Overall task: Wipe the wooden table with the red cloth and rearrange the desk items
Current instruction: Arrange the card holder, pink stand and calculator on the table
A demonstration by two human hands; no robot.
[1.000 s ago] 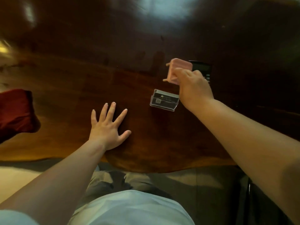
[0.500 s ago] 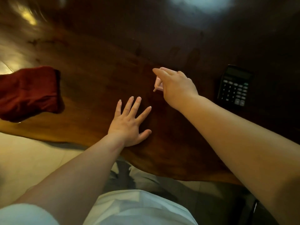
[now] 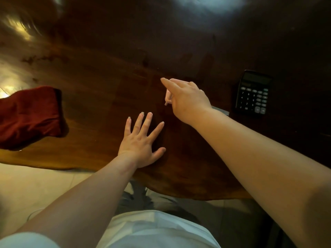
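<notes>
My right hand is over the middle of the dark wooden table, closed around a small pink object; most of that object is hidden under the fingers. My left hand lies flat on the table near the front edge, fingers spread, holding nothing. The red cloth sits crumpled at the table's left end, apart from both hands. A black calculator lies to the right of my right hand. A clear card holder peeks out from behind my right wrist.
The table's wavy front edge runs just above my lap. Pale floor shows at the lower left. The far part of the table is dark with a bright light reflection.
My right hand has carried the pink object leftwards, away from the calculator and card holder, to mid-table. The view has swung left, bringing the red cloth further in. My left hand stays flat.
</notes>
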